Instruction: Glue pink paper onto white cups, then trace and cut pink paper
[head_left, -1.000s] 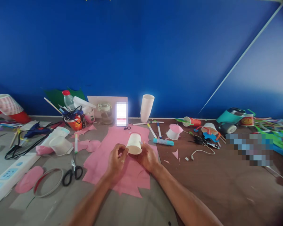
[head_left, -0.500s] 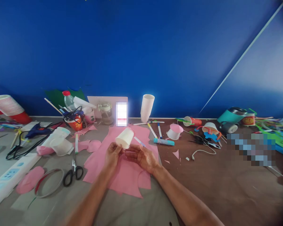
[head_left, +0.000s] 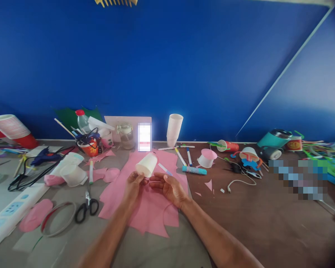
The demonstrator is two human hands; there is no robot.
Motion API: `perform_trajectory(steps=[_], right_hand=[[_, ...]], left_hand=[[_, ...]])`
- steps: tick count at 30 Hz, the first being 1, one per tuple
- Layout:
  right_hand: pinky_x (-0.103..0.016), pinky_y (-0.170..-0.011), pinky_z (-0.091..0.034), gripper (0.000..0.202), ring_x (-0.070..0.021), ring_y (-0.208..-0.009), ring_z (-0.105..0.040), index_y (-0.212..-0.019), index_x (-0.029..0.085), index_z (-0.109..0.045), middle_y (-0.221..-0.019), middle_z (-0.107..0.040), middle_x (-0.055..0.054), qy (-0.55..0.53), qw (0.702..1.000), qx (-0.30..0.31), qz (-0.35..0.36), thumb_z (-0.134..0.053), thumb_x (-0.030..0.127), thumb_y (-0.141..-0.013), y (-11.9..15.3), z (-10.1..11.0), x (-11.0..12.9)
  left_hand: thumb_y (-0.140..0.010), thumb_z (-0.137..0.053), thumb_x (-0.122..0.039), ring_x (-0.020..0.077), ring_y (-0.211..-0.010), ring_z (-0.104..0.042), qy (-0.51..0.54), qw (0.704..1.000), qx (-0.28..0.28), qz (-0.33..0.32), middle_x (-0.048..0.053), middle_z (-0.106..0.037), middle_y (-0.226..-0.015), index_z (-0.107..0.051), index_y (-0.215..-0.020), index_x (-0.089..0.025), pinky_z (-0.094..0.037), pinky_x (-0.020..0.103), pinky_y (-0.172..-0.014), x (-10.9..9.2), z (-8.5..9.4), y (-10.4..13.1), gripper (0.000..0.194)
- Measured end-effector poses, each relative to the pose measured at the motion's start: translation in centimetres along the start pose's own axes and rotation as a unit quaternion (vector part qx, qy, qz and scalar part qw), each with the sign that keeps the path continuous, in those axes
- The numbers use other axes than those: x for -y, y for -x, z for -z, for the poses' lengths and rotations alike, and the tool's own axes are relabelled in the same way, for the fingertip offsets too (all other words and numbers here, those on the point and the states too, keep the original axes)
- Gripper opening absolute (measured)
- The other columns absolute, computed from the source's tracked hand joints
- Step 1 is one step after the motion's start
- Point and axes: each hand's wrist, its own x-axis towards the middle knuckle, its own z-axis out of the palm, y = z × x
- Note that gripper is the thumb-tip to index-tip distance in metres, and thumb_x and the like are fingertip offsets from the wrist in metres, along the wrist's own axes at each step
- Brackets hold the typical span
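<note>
My left hand [head_left: 135,185] grips a white paper cup [head_left: 146,165] by its lower end, thumb and fingers closed on it. The cup is tilted above a large pink paper sheet [head_left: 145,208] with jagged cut edges. My right hand [head_left: 169,187] is beside the cup, palm turned up and inward, its fingers stretched out towards the left fingertips. It holds nothing that I can see. A marker with a white and violet barrel [head_left: 165,169] lies on the sheet just beyond the right fingers.
Black-handled scissors [head_left: 86,208], a grey tape ring [head_left: 58,219] and a white power strip [head_left: 13,212] lie left. A lit phone [head_left: 144,137] and stacked white cups [head_left: 174,129] stand behind. Rightward are a blue glue stick [head_left: 194,170] and a pink-topped cup [head_left: 207,158].
The view has tilted up slightly, so a yellow comb-like edge shows at the top. The cup has shifted very slightly in my left hand; both hands keep nearly the same pose.
</note>
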Motion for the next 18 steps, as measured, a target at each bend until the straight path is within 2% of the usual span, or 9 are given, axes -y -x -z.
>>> perform_trajectory(steps=[8,12,15,18], right_hand=[[-0.031,-0.071,-0.053,0.036,-0.0185,-0.072,-0.071,-0.101,0.016,-0.067,-0.090,-0.075,-0.007,0.055,0.994,-0.052,0.074,-0.079,0.036,-0.073,-0.1,-0.1,0.7],[-0.030,-0.062,-0.055,0.049,-0.0175,-0.067,-0.069,-0.118,0.021,-0.061,-0.093,-0.073,-0.005,0.160,0.976,-0.080,0.128,-0.078,0.037,-0.075,0.0,-0.4,0.3],[-0.030,-0.059,-0.054,0.053,-0.0185,-0.069,-0.068,-0.125,0.024,-0.058,-0.094,-0.072,-0.004,0.252,0.950,-0.101,0.154,-0.075,0.035,-0.076,-0.1,-0.4,-0.3],[-0.029,-0.054,-0.049,0.024,-0.0173,-0.057,-0.062,-0.100,0.022,-0.069,-0.073,-0.070,-0.002,0.327,0.915,-0.152,0.182,-0.069,0.034,-0.080,-0.4,0.1,-0.5]], left_hand=[[-0.058,-0.085,-0.036,0.0067,-0.049,-0.053,-0.023,1.000,0.000,0.000,-0.005,-0.062,-0.062,-0.053,-0.073,-0.017,-0.050,0.029,-0.064,-0.4,-0.5,0.2,0.040],[-0.058,-0.085,-0.041,0.0126,-0.049,-0.058,-0.071,0.997,0.004,-0.014,-0.004,-0.061,-0.056,-0.051,-0.071,-0.018,-0.050,0.032,-0.061,-0.2,-0.5,0.3,0.042],[-0.070,-0.076,-0.039,0.0159,-0.056,-0.062,-0.191,0.978,0.022,-0.085,-0.002,-0.062,-0.060,-0.054,-0.074,-0.019,-0.048,0.031,-0.061,0.1,-0.4,0.9,0.030],[-0.077,-0.070,-0.034,0.0161,-0.064,-0.061,-0.309,0.933,0.076,-0.167,0.000,-0.063,-0.068,-0.058,-0.075,-0.020,-0.047,0.029,-0.062,0.5,-0.1,1.6,0.019]])
